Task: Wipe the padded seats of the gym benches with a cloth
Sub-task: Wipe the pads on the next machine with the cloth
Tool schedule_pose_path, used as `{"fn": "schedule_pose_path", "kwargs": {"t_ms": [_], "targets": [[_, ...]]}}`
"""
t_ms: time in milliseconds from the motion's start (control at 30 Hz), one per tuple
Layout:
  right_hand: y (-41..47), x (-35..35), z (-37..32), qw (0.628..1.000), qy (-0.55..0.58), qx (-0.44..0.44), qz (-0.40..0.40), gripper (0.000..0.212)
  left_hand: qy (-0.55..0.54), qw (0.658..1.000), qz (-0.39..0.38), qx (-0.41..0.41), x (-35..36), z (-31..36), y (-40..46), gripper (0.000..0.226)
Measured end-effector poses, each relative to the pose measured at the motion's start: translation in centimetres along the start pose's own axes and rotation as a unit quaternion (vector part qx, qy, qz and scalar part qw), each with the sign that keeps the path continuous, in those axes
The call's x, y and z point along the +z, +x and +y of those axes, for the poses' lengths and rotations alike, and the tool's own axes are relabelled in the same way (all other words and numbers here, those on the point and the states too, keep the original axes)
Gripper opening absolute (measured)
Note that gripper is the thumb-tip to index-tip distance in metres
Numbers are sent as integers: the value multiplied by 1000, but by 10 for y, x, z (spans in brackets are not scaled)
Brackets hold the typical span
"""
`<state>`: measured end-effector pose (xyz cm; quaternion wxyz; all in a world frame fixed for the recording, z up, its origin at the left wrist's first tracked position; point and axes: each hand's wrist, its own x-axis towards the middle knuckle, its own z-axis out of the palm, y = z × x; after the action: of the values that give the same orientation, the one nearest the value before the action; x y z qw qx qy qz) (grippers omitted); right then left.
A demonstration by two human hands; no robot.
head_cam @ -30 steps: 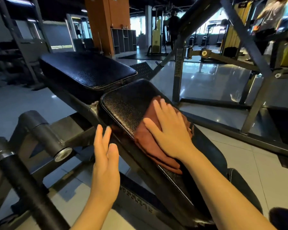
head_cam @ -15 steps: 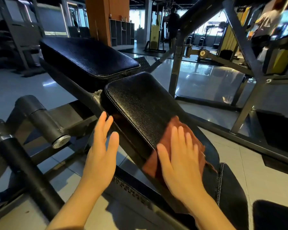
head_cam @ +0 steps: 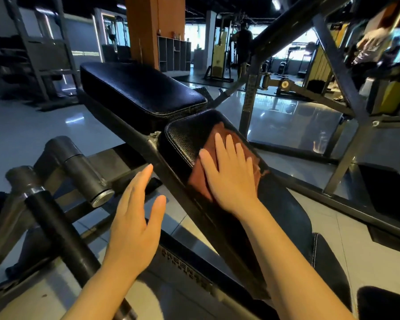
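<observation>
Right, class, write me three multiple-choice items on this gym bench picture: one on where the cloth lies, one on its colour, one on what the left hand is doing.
1. Where does the cloth lie?
A. on the nearer pad
B. on the farther pad
C. on the floor

2. What colour is the cloth?
A. blue
B. reddish brown
C. white

3. What is the left hand doing?
A. gripping the foam roller
B. pinching the cloth
C. held open in the air beside the bench frame, holding nothing

Answers:
1 A, the right hand presses it flat near the top end of the nearer pad.
2 B, it shows rust brown against the black padding.
3 C, its fingers are straight and nothing lies in them.
</observation>
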<state>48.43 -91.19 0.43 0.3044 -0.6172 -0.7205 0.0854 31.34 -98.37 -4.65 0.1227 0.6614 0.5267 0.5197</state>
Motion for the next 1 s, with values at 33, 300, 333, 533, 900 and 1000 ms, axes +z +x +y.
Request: {"fn": "schedule_pose_path", "kwargs": {"t_ms": [33,300,333,533,900,1000], "targets": [[-26,3,-2,1000,-12,-23,2,76,19,1000,3,13,-3,-2,0,51],[-37,-1,-3,981,-118,-148,-33,98,227,972,28,47,-51,-42,-15,56],[-28,2,-9,981,-121,-151,-5,97,254,965,23,59,-55,-47,-18,54],[44,23,-81,979,-138,-113,99,86,286,954,29,80,-58,-55,-19,48],[-86,21,29,986,-144,-10,78,102,302,948,8,102,-62,-58,-24,49],[-135,22,75,988,-131,78,34,104,298,945,8,132,-62,-56,-25,47]]}}
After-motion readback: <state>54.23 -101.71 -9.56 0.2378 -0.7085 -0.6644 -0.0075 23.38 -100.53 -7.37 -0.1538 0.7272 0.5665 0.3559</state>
